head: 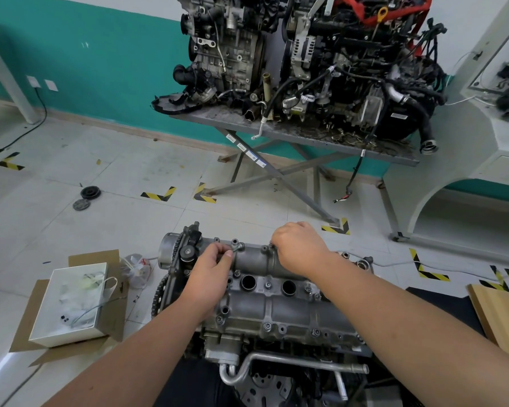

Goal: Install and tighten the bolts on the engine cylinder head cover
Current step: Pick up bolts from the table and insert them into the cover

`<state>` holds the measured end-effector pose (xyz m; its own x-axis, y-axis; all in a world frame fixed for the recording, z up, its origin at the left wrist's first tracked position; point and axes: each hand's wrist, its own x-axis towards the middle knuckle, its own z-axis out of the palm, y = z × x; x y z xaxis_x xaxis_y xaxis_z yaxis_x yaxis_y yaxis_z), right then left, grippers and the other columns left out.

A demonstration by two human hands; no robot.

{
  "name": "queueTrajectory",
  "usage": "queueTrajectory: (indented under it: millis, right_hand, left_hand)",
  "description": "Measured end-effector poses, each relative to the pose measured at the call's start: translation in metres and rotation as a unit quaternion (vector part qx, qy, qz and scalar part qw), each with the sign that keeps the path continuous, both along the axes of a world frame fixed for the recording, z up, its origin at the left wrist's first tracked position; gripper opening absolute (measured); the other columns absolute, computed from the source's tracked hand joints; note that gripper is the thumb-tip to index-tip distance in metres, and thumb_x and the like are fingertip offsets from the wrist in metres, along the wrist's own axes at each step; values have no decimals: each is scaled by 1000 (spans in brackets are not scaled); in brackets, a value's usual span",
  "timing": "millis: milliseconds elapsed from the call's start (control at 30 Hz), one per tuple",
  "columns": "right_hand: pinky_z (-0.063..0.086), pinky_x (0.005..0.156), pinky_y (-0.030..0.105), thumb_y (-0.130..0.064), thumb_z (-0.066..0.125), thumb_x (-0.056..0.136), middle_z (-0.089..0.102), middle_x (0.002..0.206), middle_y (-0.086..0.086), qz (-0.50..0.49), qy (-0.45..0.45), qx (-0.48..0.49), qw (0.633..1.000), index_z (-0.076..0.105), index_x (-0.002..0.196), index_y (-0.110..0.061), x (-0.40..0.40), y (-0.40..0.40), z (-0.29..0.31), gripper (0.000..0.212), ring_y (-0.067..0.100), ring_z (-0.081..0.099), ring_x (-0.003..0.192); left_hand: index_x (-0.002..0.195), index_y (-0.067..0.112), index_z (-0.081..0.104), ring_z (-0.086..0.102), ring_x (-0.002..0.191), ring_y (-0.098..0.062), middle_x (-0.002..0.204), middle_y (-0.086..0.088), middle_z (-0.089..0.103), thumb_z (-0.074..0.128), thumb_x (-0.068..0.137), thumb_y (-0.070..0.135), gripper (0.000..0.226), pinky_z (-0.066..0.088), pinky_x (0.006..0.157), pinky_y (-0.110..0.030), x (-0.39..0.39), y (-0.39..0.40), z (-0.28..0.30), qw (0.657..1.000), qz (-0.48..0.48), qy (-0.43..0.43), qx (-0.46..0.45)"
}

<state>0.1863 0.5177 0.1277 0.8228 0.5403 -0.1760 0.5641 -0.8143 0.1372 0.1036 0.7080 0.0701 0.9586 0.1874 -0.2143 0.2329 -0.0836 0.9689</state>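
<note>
The grey aluminium cylinder head cover (276, 306) lies across the engine in front of me, with several bolts seated along its edges. My left hand (210, 273) pinches a loose silver bolt (238, 248) over the cover's far left side. My right hand (299, 249) is curled over a bolt (272, 245) at the cover's far edge, fingertips on its head. Two open round wells (249, 282) sit in the cover's middle.
A white box (71, 304) with small parts sits on flattened cardboard to the left, beside a plastic bag (135, 268). A steel table (294, 133) with two engines stands ahead. A wooden board (500, 312) lies at right. Two black discs (86, 198) rest on the floor.
</note>
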Motion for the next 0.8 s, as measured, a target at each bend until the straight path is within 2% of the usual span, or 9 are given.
queueTrajectory:
  millis: [200, 300, 400, 467, 533, 567, 633, 733, 800]
  right_hand:
    - [23, 115, 56, -5, 46, 85, 66, 108, -2, 21, 30, -78, 996, 64, 95, -18, 6, 4, 14, 25, 22, 53, 114]
    - [23, 115, 53, -6, 48, 84, 65, 105, 3, 17, 57, -81, 995, 55, 86, -20, 4, 12, 17, 16, 24, 53, 114]
    - [22, 117, 53, -12, 48, 87, 65, 117, -1, -5, 50, -61, 997, 68, 97, -16, 4, 10, 19, 23, 22, 47, 126]
    - [35, 111, 46, -21, 49, 94, 66, 123, -3, -65, 34, 101, 992, 73, 112, -17, 2, 14, 17, 30, 21, 51, 126]
    - [48, 99, 36, -31, 61, 94, 72, 111, -6, -167, 103, 327, 924, 70, 123, -16, -9, 31, 15, 34, 15, 62, 107]
    - [50, 94, 33, -34, 68, 91, 72, 103, -10, -189, 168, 394, 884, 69, 126, -17, -15, 41, 13, 39, 10, 64, 94]
    - [53, 91, 30, -33, 74, 87, 73, 101, -9, -192, 232, 433, 850, 69, 126, -20, -27, 59, 7, 42, 4, 65, 86]
    - [57, 92, 37, -16, 72, 90, 76, 101, 2, -230, 218, 501, 805, 72, 119, -12, -32, 67, -2, 29, 11, 72, 86]
    - [56, 91, 35, -15, 75, 88, 76, 97, 2, -242, 198, 515, 798, 74, 114, -11, -32, 66, -6, 26, 13, 72, 88]
  left_hand:
    - [84, 39, 60, 35, 52, -12, 56, 10, 41, 49, 103, 30, 23, 32, 52, -30, 0, 0, 1, 1000, -6, 0, -1]
    - [84, 39, 59, 34, 51, -13, 55, 10, 40, 48, 103, 31, 24, 31, 51, -30, -1, 0, 2, 1000, -3, 0, -1]
    - [83, 39, 59, 35, 52, -13, 55, 9, 41, 46, 103, 33, 25, 32, 51, -29, -2, 1, 3, 1000, -5, -4, -2]
    - [83, 38, 58, 36, 52, -14, 56, 7, 42, 45, 104, 34, 25, 33, 50, -29, -3, 1, 4, 1000, 0, -9, -4]
    - [83, 33, 57, 37, 52, -13, 57, 7, 44, 44, 104, 34, 25, 34, 48, -28, -5, 0, 5, 1000, 6, -19, -15]
    - [84, 31, 57, 38, 53, -12, 59, 7, 45, 44, 104, 34, 25, 35, 48, -29, -5, 0, 5, 999, 8, -28, -21]
    - [85, 32, 59, 40, 54, -10, 61, 7, 48, 44, 105, 32, 25, 36, 48, -27, -6, 0, 6, 999, 7, -42, -29]
    - [86, 35, 62, 43, 55, -9, 61, 7, 49, 43, 106, 29, 28, 38, 47, -23, -6, 2, 6, 998, 1, -46, -46]
    - [85, 35, 63, 48, 58, -9, 65, 5, 53, 44, 105, 27, 29, 41, 49, -24, -6, 1, 6, 997, -10, -39, -59]
